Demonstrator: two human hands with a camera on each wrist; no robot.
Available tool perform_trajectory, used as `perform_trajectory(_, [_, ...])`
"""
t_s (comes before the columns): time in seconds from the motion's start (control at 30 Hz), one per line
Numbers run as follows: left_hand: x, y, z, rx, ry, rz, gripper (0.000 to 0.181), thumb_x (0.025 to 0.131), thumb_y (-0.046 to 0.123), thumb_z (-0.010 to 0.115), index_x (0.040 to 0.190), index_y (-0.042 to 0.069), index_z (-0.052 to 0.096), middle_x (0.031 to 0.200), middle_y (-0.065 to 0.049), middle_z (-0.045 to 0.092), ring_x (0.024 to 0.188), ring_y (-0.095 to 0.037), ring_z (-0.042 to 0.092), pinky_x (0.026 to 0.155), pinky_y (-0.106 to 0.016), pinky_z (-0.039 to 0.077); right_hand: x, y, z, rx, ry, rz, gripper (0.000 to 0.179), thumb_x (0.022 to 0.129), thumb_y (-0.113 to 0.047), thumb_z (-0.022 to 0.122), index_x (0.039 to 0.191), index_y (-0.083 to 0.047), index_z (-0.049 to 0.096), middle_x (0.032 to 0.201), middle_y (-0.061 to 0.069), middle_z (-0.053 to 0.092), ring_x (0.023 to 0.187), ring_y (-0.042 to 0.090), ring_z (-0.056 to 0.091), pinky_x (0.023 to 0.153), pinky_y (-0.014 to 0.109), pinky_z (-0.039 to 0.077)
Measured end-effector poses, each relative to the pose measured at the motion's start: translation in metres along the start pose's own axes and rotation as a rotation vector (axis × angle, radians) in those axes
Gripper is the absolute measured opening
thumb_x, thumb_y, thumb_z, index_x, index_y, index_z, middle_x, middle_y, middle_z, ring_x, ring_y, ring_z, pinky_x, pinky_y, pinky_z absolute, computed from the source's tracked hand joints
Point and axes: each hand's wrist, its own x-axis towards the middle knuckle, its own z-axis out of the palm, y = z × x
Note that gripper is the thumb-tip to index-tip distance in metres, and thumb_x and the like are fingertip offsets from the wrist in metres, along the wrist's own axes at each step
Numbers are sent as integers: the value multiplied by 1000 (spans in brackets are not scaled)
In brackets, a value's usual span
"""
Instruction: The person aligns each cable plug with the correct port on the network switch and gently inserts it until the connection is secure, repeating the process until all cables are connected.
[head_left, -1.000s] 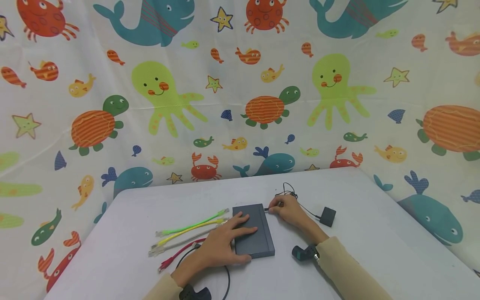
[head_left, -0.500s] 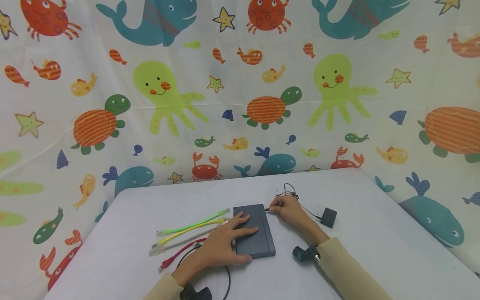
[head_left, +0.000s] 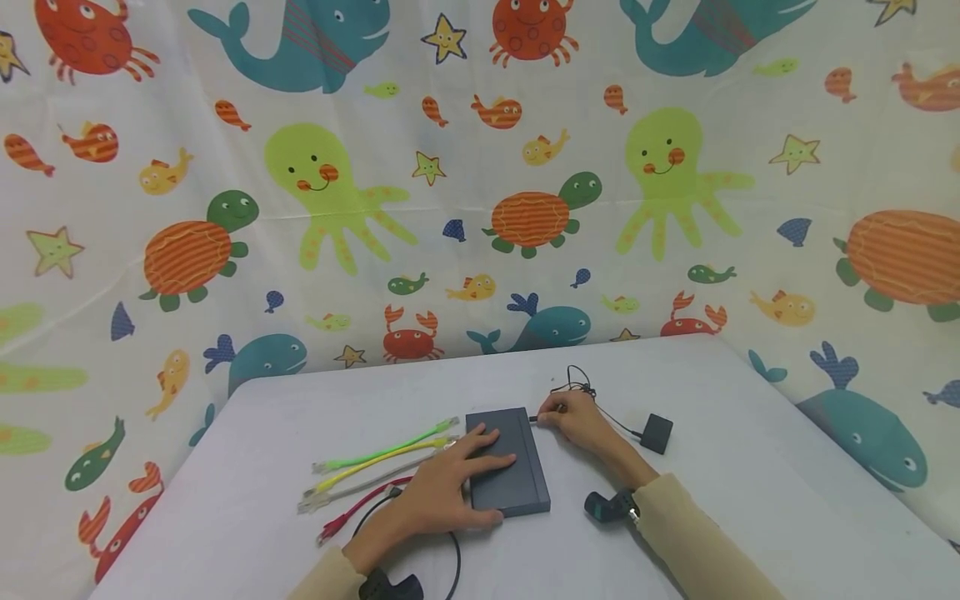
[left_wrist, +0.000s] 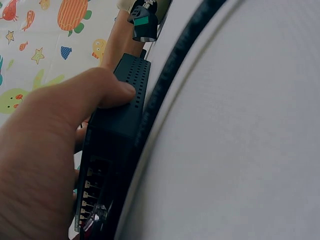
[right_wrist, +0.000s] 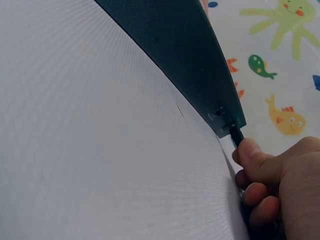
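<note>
Network switch (head_left: 517,485): dark grey box, lower centre of the head view, flat on the white counter (head_left: 712,450); ports visible in the left wrist view.
Left-hand grip (head_left: 442,492): fingers spread across the switch's top, thumb against its near side; nothing pinched.
Right-hand grip (head_left: 577,417): closed, thumb and fingers pinching the black power plug (right_wrist: 236,136) at the switch's socket.
Power adapter (head_left: 656,434): right of centre, thin lead attached.
Patch cables: green cable (head_left: 411,442), yellow cable (head_left: 381,458), grey cable (head_left: 375,478) and red cable (head_left: 356,509), left of the switch.
Progress: power connection apparently under way, plug at the socket, seating depth unclear; patch cables seemingly left unconnected, though the left hand hides some ends.
Lettering: small marks beside the socket and print along the black cable (left_wrist: 175,65), both illegible; no brand readable.
</note>
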Motion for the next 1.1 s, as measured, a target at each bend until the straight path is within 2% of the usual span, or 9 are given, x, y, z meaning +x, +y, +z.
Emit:
perform_trajectory(0.33, [0, 0, -1, 10, 1, -4, 66, 77, 69, 62, 138, 55, 40, 157, 12, 30, 149, -22, 23, 106, -58, 38, -2, -5, -1, 18, 3, -20, 9, 81, -19, 75, 85, -11, 71, 83, -2, 66, 59, 12, 53, 53, 25, 44])
perform_trajectory(0.57, [-1, 0, -1, 12, -2, -3, 66, 77, 69, 62, 138, 55, 40, 157, 12, 30, 149, -23, 23, 106, -59, 38, -2, -4, -1, -27, 14, -41, 8, 83, -23, 73, 83, -15, 72, 86, -6, 68, 81, 12, 53, 78, 30, 40])
perform_trajectory(0.63, [-1, 0, -1, 11, -3, -7, 66, 77, 70, 61, 138, 55, 40, 157, 12, 30, 149, -23, 23, 106, -59, 38, -1, -4, 0, -33, 16, -48, 7, 84, -22, 72, 82, -16, 72, 86, -6, 68, 82, 13, 54, 80, 32, 41])
perform_trajectory(0.93, [0, 0, -1, 14, 0, -13, 65, 77, 69, 61, 137, 55, 40, 157, 12, 30, 149, -23, 23, 106, -59, 38, 1, -1, 2, -28, 32, -53, 4, 80, -18, 75, 81, -18, 71, 85, -6, 68, 77, 12, 54, 74, 29, 42])
perform_trajectory(1.1, [0, 0, 0, 11, -2, -10, 65, 77, 70, 61, 137, 55, 40, 157, 12, 30, 149, -23, 23, 106, -59, 37, 2, 1, 2, -36, 29, -50, 6, 81, -22, 74, 80, -17, 71, 85, -7, 68, 79, 11, 54, 75, 29, 42])
